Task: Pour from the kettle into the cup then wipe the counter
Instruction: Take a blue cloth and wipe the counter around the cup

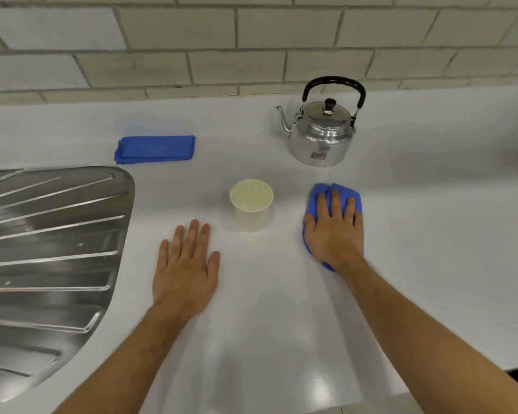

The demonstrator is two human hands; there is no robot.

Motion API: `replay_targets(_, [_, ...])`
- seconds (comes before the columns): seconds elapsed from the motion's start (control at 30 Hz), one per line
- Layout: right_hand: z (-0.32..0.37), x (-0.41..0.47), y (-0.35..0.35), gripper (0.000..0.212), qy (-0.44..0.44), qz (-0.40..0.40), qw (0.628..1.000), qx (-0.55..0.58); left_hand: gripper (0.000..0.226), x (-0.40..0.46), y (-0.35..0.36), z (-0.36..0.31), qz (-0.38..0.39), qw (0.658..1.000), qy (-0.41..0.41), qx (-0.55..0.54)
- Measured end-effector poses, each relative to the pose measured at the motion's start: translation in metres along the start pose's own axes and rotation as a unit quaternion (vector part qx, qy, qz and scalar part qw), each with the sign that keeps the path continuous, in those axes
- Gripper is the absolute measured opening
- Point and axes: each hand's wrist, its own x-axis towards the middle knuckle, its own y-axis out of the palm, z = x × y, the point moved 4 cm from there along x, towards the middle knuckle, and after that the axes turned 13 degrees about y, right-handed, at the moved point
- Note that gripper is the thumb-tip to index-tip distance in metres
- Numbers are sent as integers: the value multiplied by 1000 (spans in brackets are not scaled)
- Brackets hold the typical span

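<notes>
White table point(431, 204) below a tiled wall: right hand point(334, 231) presses flat on a blue cloth point(317, 194); left hand point(186, 264) lies open (palm down) beside the paper cup point(251, 204). Steel kettle point(322, 131) stands behind.

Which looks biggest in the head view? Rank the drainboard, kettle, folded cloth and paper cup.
1. Steel drainboard, largest by far.
2. Kettle.
3. Folded blue cloth.
4. Paper cup; it sits nearer the camera, so its rank is unsure.
</notes>
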Motion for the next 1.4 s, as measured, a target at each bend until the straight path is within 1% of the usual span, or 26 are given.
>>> replay_targets(0.1, [35, 17, 0, 64, -37, 9, 999, 1, 62, 1, 1, 1, 4, 1000, 1, -1])
replay_targets(0.23, [54, 6, 0, 62, -162, -5, 987, -15, 61, 1, 1, 0, 9, 1000, 1, 4])
replay_targets(0.3, [50, -8, 0, 61, -215, -6, 976, -26, 61, 1, 0, 0, 10, 1000, 3, 2])
replay_targets(0.4, [30, -34, 3, 61, -275, 17, 961, -21, 62, 1, 1, 1, 12, 1000, 7, 0])
replay_targets(0.5, [0, -53, 5, 60, -310, 34, 950, -10, 62, 0, 2, 2, 11, 1000, 7, 2])
replay_targets(0.57, [-14, -50, 5, 61, -296, 30, 955, -3, 63, 0, 2, 2, 8, 1000, 8, 6])
replay_targets(0.6, [-18, -44, 5, 62, -275, 26, 961, 0, 64, 0, 2, 2, 7, 1000, 9, 7])
replay_targets(0.7, [-19, -11, 3, 65, -169, -8, 986, 10, 68, -1, 1, 1, -2, 1000, 11, 2])
replay_targets(0.77, [-10, 16, 2, 65, -91, -26, 995, 13, 66, -1, 0, 0, -13, 1000, 9, -2])
replay_targets(0.83, [7, 39, 2, 67, -19, -22, 1000, 10, 63, -1, 0, -1, -16, 1000, 7, 3])
replay_targets(0.9, [30, 51, 2, 69, 26, -16, 999, 17, 64, -1, 0, -1, -15, 1000, 6, 5])
replay_targets(0.93, [41, 53, 2, 69, 29, -16, 999, 20, 65, -1, 0, -2, -15, 1000, 6, 7])
replay_targets(1.0, [61, 54, 2, 69, -6, -13, 1000, 15, 65, -1, -1, -2, -16, 1000, 6, 6])
replay_targets(1.03, [69, 52, 3, 69, -41, -8, 999, 9, 65, -1, -1, -2, -17, 1000, 5, 5])
replay_targets(1.1, [80, 47, 4, 67, -137, -6, 990, -9, 65, -1, -2, -2, -16, 1000, 5, 8])
replay_targets(1.2, [73, 44, 1, 65, -290, 9, 957, -26, 65, -1, -1, -1, -13, 1000, 5, 1])
replay_targets(1.27, [58, 50, -2, 65, -359, 34, 932, -31, 65, 0, 0, 1, -9, 1000, 4, 8])
replay_targets(1.33, [40, 60, -4, 65, -379, 39, 924, -39, 65, 0, 2, 2, -8, 1000, 4, 13])
replay_targets(1.4, [22, 70, -5, 67, -352, 32, 935, -40, 65, 0, 3, 3, -7, 1000, 5, 11])
